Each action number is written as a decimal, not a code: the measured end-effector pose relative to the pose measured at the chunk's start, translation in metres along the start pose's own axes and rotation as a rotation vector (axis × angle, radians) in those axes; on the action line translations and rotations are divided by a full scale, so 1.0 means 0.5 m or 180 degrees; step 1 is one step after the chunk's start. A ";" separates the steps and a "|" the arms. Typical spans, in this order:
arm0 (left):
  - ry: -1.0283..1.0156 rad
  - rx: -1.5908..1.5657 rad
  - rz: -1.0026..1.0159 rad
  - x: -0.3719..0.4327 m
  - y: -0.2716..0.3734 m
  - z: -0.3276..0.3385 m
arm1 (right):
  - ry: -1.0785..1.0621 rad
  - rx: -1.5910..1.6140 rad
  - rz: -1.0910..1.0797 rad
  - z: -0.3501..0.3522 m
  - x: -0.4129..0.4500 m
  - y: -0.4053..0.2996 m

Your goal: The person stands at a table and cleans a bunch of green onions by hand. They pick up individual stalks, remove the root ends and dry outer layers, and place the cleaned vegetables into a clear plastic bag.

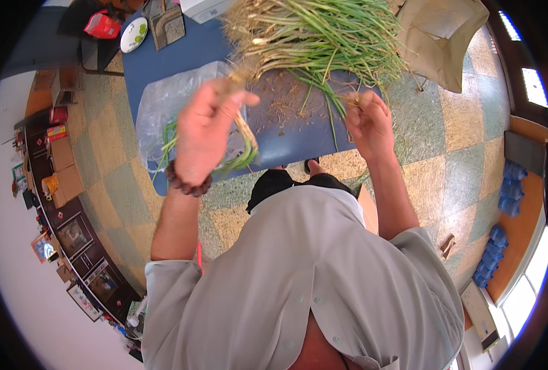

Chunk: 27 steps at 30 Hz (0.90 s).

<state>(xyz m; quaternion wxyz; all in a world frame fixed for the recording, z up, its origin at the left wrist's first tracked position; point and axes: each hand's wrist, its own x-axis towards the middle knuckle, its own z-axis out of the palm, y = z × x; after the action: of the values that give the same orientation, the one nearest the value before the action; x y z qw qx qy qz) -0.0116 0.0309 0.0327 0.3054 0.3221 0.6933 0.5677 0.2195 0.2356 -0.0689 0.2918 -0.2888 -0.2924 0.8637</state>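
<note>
My left hand (204,125), with a dark bead bracelet at the wrist, is slightly blurred above the table's near left side. It grips a spring onion (245,128) whose roots point away from me and whose green leaves bend down towards the table edge. Beneath this hand lies a clear plastic bag (156,104); green leaves (167,138) show beside the wrist, partly hidden. Over the near right edge, my right hand (371,122) pinches some dry, stringy root or skin scraps (351,99). A large heap of spring onions (320,39) covers the far part of the table.
Soil and root scraps (285,99) litter the blue table (283,150). A patterned plate (134,35), a grey-brown slab (169,30) and a white box (204,9) sit at the far left. A tan fabric chair (440,51) stands at right; a cabinet (77,236) lines the left wall.
</note>
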 end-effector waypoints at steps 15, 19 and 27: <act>0.0700 -0.1255 0.0752 0.549 -0.092 0.063 | 0.0779 -0.0196 -0.0359 -0.141 -0.069 -0.105; 0.0976 0.1336 0.0032 0.593 -0.210 0.038 | 0.0615 -0.0390 -0.0048 -0.115 -0.057 -0.072; 0.1270 0.1869 0.0415 0.407 -0.276 -0.109 | -0.0054 -0.0288 0.0730 -0.086 -0.027 0.011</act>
<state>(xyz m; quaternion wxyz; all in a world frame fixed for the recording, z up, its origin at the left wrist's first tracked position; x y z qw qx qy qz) -0.1919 0.1396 -0.1058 0.0217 0.3226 0.8508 0.4142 0.2554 0.2371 -0.0966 0.1752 -0.3259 -0.2985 0.8798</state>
